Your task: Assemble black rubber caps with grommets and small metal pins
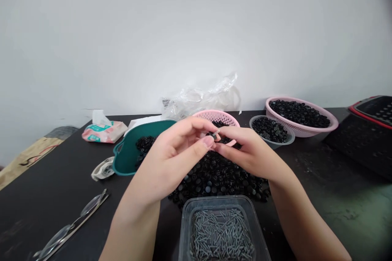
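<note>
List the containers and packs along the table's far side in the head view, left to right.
Tissue pack → teal basket → small pink basket → clear bowl → large pink basket → black crate

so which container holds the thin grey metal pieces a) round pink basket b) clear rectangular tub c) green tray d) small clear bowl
B: the clear rectangular plastic tub at the front of the black table holds the thin grey metal pieces, while the other containers show black round parts.
</note>
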